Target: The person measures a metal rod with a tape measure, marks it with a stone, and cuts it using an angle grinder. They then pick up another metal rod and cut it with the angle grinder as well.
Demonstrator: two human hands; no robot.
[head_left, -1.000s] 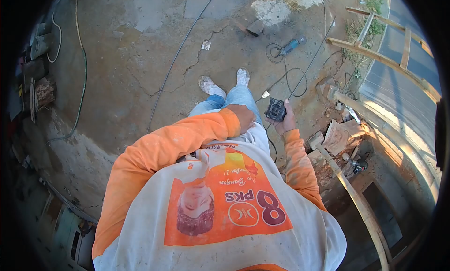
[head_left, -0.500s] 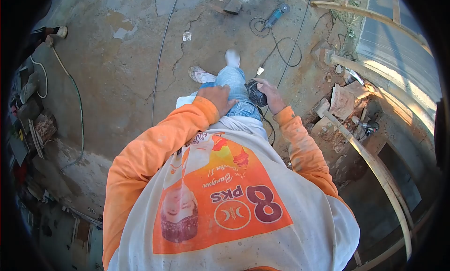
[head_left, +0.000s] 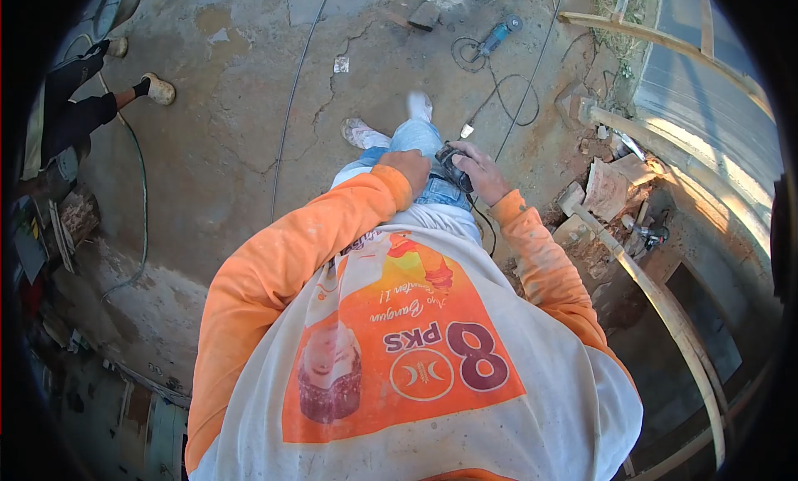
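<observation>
My right hand [head_left: 482, 172] is wrapped round a black corded power tool [head_left: 454, 167], held over my jeans; its exact kind is hard to make out. A dark cord [head_left: 492, 231] trails from it toward my waist. My left hand [head_left: 409, 168] is closed just left of the tool, above my thigh. Its fingers are curled under, so anything inside them is hidden. Both arms wear orange sleeves. My feet [head_left: 362, 135] stand on the cracked concrete floor ahead.
A blue angle grinder [head_left: 497, 37] lies ahead with its cable and a white plug [head_left: 467, 131]. Broken masonry [head_left: 607, 186] and wooden poles [head_left: 657, 294] are at the right. Another person's legs [head_left: 79, 111] stand at far left, near a green hose [head_left: 143, 198].
My left hand has gone from spread on my thigh to closed, nearer the tool. The tool has tilted in my right hand. The other person's legs have come further into view.
</observation>
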